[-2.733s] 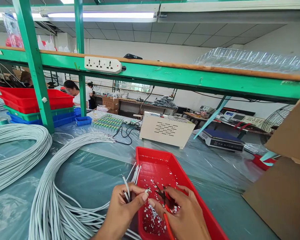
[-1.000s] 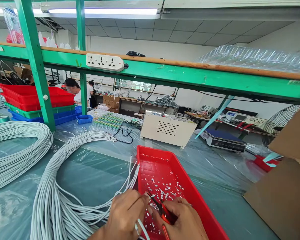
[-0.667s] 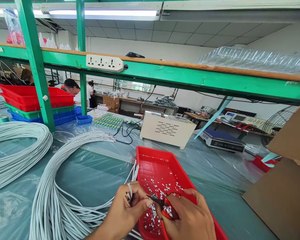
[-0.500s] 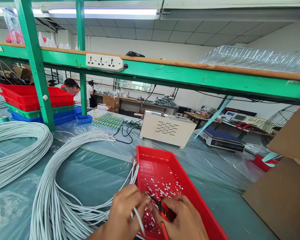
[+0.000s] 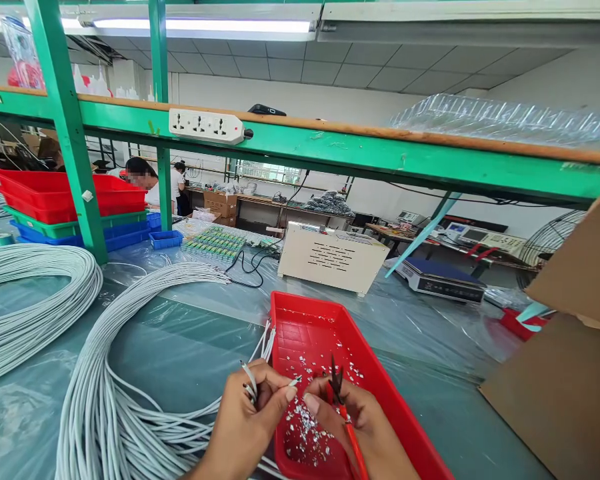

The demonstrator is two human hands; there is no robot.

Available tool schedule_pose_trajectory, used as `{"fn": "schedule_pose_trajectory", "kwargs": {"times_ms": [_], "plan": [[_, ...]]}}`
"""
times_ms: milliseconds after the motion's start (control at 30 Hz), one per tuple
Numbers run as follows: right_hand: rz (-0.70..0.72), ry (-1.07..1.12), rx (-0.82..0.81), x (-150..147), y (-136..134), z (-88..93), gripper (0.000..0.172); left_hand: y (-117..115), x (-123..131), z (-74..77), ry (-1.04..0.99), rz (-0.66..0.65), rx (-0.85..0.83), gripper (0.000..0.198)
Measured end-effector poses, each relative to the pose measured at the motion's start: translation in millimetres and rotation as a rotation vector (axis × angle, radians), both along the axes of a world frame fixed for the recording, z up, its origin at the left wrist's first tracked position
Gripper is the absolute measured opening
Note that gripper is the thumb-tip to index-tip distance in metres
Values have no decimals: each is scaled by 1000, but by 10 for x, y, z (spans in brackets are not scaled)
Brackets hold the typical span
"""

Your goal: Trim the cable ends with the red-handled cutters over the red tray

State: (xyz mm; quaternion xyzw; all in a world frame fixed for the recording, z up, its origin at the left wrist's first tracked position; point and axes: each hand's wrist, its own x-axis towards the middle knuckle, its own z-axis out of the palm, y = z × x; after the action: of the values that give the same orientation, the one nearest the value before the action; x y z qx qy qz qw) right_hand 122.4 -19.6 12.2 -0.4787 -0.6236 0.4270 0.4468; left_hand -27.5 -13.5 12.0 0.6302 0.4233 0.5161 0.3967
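Over the left side of a red tray (image 5: 300, 313), my left hand (image 5: 250, 413) pinches a white cable (image 5: 251, 379) between thumb and fingers, its dark stripped tip pointing right; more cable ends show between the fingers. My right hand (image 5: 360, 420) holds red-handled cutters (image 5: 349, 427), their dark blades pointing up, with thumb and forefinger pinched close to the cable tip. Small white and silvery scraps (image 5: 307, 427) lie in the tray. A large bundle of white cables (image 5: 97, 373) curves round on the left.
Another cable coil (image 5: 75, 280) lies far left, near stacked red, green and blue trays (image 5: 70, 193). A beige box (image 5: 333, 259) and a scale (image 5: 440, 280) stand behind. Cardboard (image 5: 555, 387) is at right. A green shelf (image 5: 300, 143) spans above; people are in the background.
My hands have moved slightly apart. The cutters have swung upright, away from the cable, and the cable tip now shows at my left fingertips. The view has shifted slightly.
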Motion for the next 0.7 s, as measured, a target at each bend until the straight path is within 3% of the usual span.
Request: {"fn": "schedule_pose_trajectory", "kwargs": {"times_ms": [67, 167, 400, 567, 700], "plan": [[41, 163, -65, -26, 15, -4, 30, -8, 5, -34, 8, -3, 14, 21], [-19, 327, -163, -60, 6, -16, 30, -20, 14, -67, 32, 8, 53, 20], [-8, 351, -157, -27, 25, -72, 23, -47, 13, -64, 149, 47, 213, 15], [42, 425, -216, -53, 31, -98, 20, -68, -20, -55, 264, 45, 549, 10], [80, 529, -342, -101, 36, -78, 24, -58, -39, -99, 377, 62, 780, 16]]}}
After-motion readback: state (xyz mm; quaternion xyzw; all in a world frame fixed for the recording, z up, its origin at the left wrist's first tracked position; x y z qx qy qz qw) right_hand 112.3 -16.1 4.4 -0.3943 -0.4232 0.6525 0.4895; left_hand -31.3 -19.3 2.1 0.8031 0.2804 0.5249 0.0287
